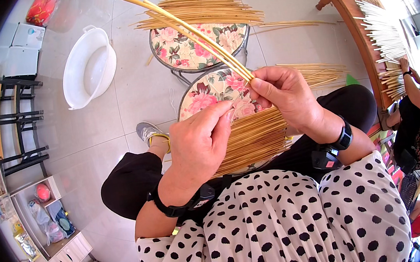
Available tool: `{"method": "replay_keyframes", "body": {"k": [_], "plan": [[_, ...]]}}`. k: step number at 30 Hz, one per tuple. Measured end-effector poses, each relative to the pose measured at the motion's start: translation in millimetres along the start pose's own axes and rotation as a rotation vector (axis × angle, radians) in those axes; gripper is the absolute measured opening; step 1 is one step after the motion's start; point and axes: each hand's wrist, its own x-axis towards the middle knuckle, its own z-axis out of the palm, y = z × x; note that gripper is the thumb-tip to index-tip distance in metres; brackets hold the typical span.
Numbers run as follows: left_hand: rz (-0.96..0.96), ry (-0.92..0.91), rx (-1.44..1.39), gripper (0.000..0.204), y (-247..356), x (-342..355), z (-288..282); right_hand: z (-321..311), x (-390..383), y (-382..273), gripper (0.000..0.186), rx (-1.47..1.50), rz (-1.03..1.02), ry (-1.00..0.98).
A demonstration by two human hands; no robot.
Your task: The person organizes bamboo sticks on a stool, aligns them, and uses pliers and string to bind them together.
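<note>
My right hand grips about three long yellow sticks that angle up and to the left. My left hand is closed, thumb against index finger just left of the right hand; whatever it pinches is too small to make out. Beneath both hands, a dense bundle of thin straw-coloured sticks lies on the nearer floral round stool, where a thin pale string also shows. The farther floral stool bears another pile of sticks along its back.
A white plastic tub sits on the floor at left, near folded racks and an open cubby shelf. More sticks lie behind my right hand. A co-worker handles sticks at a wooden bench on the right.
</note>
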Motion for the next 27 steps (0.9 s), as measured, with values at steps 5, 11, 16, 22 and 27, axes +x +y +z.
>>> {"method": "replay_keyframes", "body": {"k": [5,11,16,22,27], "plan": [[0.012,0.008,0.003,0.017,-1.3,-1.0,1.0,1.8,-0.6,-2.8,0.021,-0.01,0.004,0.01],[0.011,0.009,0.003,0.017,-1.6,-1.3,0.6,1.7,-1.0,-3.8,0.021,-0.012,0.006,0.012],[0.016,0.011,0.004,0.017,-1.4,-0.7,-0.2,0.8,0.1,-1.1,0.021,0.003,0.007,0.006],[0.026,0.022,0.002,0.017,-3.4,-1.0,1.7,0.4,0.4,-0.5,0.02,0.009,0.001,0.002],[0.012,0.011,0.004,0.017,-2.5,-1.3,0.2,3.1,-0.3,-2.2,0.02,0.016,0.016,0.025]]}}
